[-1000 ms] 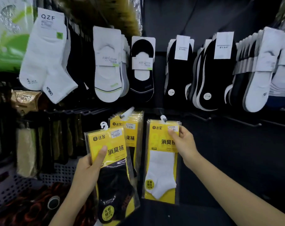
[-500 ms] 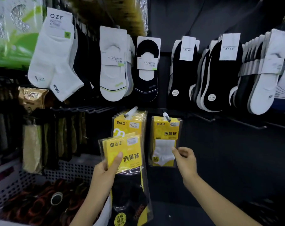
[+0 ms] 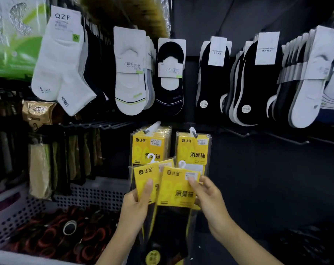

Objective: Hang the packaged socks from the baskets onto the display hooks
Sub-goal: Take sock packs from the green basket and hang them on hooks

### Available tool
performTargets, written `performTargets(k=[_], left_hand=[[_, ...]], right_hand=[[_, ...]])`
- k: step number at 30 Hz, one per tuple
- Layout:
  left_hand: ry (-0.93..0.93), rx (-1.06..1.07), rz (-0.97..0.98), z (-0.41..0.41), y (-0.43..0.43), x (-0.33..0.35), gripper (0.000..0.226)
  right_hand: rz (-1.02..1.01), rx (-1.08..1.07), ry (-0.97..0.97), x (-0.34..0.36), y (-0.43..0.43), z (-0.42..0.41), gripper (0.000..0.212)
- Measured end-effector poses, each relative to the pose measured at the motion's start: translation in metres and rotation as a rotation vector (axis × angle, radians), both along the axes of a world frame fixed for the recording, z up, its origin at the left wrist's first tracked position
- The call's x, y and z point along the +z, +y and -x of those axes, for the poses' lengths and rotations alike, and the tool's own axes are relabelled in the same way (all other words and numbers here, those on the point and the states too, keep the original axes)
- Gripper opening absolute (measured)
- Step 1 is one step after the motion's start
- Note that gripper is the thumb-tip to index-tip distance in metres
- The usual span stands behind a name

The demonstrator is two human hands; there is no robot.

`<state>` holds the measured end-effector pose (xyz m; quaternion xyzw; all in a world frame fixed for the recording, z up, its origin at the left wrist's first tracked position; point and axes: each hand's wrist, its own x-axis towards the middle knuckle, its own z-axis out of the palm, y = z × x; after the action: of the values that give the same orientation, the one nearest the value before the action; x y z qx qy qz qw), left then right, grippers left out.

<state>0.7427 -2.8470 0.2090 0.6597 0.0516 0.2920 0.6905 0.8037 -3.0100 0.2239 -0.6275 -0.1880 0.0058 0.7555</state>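
Sock packs [image 3: 178, 190]: yellow card tops, clear wrap, apparently black inside.

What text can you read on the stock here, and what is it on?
"QZF": header card of the white ankle socks.
"7A": green tag on that card.
"达足": front yellow pack, right hand; rear yellow pack, left hand.
"消臭袜": front yellow pack, hung yellow pack.
Price stickers, no-show sock bands: too blurred.

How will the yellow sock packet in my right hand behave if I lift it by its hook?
Probably light: the right hand pinches the yellow sock packet by one corner. Likely stiff up top, where the yellow card lies flat, floppier below round the dark sock. Its glossy film looks slippery.
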Motion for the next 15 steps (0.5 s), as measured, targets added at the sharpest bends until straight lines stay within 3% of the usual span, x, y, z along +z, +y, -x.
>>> performTargets(k=[6, 15], left_hand=[[-0.010, 0.068, 0.013, -0.002, 0.022, 0.000, 0.042], [-0.038, 0.121, 0.067, 0.001, 0.030, 0.008, 0.041]], right_hand=[[-0.136, -0.220, -0.045, 0.030, -0.028, -0.021, 0.012], [0.021, -0.203, -0.149, 0.063, -0.011, -0.056, 0.008]])
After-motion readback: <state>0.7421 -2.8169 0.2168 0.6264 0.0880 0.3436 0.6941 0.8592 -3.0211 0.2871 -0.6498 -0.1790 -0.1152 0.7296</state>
